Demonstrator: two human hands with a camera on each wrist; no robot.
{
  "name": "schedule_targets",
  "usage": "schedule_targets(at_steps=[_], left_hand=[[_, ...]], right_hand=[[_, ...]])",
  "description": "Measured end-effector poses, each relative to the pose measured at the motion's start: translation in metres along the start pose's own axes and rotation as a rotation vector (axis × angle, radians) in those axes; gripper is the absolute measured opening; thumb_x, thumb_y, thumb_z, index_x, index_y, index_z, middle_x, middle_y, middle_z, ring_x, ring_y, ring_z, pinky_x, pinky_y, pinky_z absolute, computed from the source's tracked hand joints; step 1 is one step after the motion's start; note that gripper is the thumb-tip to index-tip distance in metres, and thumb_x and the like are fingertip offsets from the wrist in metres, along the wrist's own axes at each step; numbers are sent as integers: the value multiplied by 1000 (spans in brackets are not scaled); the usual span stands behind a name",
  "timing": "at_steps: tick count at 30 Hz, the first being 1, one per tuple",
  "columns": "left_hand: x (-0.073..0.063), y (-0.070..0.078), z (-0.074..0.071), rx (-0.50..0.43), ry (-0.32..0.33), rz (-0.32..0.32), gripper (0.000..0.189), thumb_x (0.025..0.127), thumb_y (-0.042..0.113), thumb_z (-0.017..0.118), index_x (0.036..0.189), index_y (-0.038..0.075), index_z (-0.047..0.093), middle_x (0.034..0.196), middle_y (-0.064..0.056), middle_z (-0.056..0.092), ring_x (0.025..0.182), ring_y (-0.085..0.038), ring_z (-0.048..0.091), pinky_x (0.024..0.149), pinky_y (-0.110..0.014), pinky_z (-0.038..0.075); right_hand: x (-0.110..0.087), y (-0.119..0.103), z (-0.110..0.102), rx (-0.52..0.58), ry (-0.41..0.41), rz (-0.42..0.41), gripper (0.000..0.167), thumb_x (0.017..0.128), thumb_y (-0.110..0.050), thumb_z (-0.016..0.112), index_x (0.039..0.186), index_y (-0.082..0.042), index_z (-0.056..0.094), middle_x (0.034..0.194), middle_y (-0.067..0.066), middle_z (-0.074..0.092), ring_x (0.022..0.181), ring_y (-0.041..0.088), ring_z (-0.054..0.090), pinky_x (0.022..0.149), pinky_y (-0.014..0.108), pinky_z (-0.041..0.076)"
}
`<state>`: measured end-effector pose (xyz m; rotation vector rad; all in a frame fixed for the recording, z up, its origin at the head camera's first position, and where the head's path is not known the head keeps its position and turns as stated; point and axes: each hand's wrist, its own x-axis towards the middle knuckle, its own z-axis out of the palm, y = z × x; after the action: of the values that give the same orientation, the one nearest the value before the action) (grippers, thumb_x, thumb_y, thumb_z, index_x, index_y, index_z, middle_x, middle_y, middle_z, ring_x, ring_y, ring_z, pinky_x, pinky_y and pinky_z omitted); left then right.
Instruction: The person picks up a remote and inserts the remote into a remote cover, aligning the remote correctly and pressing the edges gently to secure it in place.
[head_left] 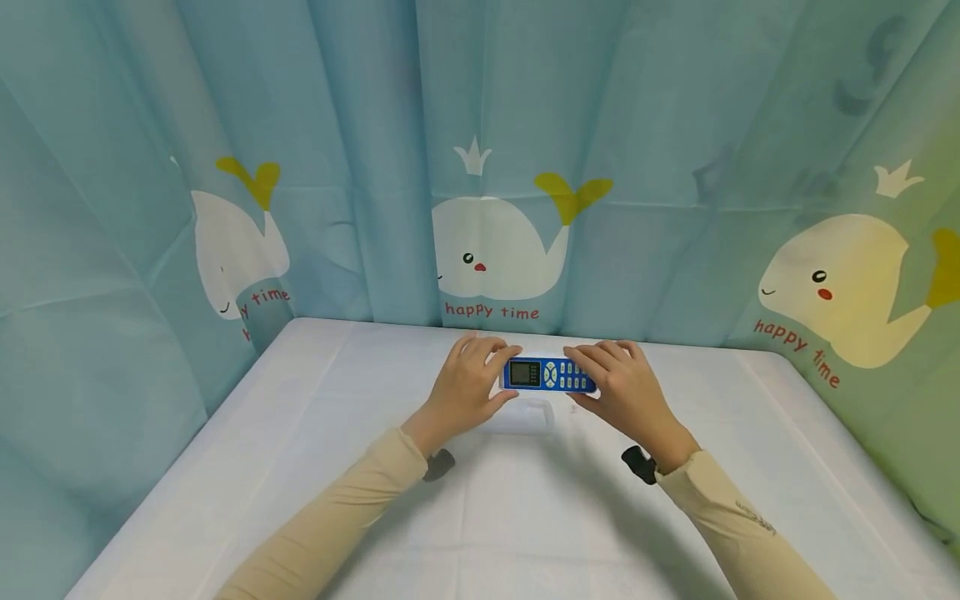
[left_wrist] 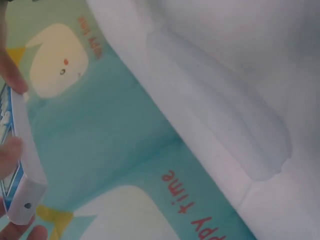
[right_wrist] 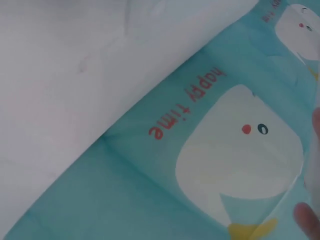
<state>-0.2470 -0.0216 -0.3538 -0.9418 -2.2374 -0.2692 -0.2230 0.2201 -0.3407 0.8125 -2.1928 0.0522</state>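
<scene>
Both hands hold a blue-faced remote control (head_left: 534,374) with a dark screen and pale buttons, lifted above the table. At its screen end, my left hand (head_left: 472,377) pinches it between thumb and fingers. My right hand (head_left: 617,379) grips the opposite end, its fingers over some of the buttons. In the left wrist view the remote's white side (left_wrist: 26,135) shows, with a small dark hole in its end. Only fingertips (right_wrist: 307,220) of the right hand appear in the right wrist view, at the edge.
A whitish, translucent elongated object (head_left: 525,417) lies on the white-covered table (head_left: 300,467) below the hands; its kind is unclear. Blue-green curtains (head_left: 660,258) printed with whales and "happy time" hang behind the table and at its sides.
</scene>
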Motion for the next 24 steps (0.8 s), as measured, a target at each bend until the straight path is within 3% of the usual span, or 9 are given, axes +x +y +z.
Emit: schedule_targets(at_steps=[3, 7, 10, 13, 18, 21, 24], left_hand=[[-1, 1, -1, -59, -29, -38, 43, 79, 35, 73, 114, 11, 62, 104, -3, 65, 100, -18, 61, 103, -41, 40], [0, 1, -2, -125, -33, -56, 32, 78, 32, 74, 100, 11, 64, 93, 0, 69, 86, -14, 64, 99, -37, 44], [-1, 2, -1, -98, 22, -6, 27, 74, 29, 78, 88, 13, 62, 83, 3, 68, 76, -10, 63, 93, -33, 47], [-3, 3, 3, -14, 106, 78, 25, 70, 24, 81, 81, 15, 61, 75, 5, 66, 71, -8, 61, 89, -31, 49], [-5, 3, 7, 62, 226, 161, 22, 67, 18, 82, 76, 16, 62, 73, 5, 65, 71, -9, 61, 87, -32, 50], [-4, 4, 7, 70, 272, 166, 21, 67, 12, 80, 75, 15, 61, 72, 5, 63, 70, -10, 61, 85, -31, 50], [-3, 5, 5, 50, 242, 139, 21, 68, 11, 78, 78, 15, 60, 75, 4, 62, 73, -12, 61, 85, -31, 50]], right_hand=[[-2, 0, 0, -5, 49, -41, 66, 51, -22, 92, 110, -7, 67, 100, 9, 71, 87, 27, 62, 79, 46, 48], [-2, -1, 1, 28, 71, -84, 59, 53, -14, 91, 107, -4, 67, 100, 10, 70, 87, 27, 63, 79, 43, 48], [-2, -3, 3, 61, 19, -100, 50, 56, -10, 88, 100, -4, 66, 94, 8, 69, 85, 24, 63, 76, 38, 48], [-4, -6, 4, 102, -85, -78, 42, 60, -7, 85, 98, -5, 66, 90, 4, 68, 82, 21, 63, 73, 35, 49], [-8, -10, 3, 181, -249, 8, 42, 68, -7, 81, 107, -7, 65, 93, 3, 68, 77, 18, 62, 72, 34, 52], [-10, -10, 3, 181, -263, 18, 46, 69, -7, 81, 111, -6, 62, 93, 4, 67, 75, 18, 62, 72, 34, 52], [-9, -9, 3, 123, -206, -12, 51, 66, -5, 82, 112, -4, 60, 95, 6, 66, 80, 22, 62, 73, 36, 52]])
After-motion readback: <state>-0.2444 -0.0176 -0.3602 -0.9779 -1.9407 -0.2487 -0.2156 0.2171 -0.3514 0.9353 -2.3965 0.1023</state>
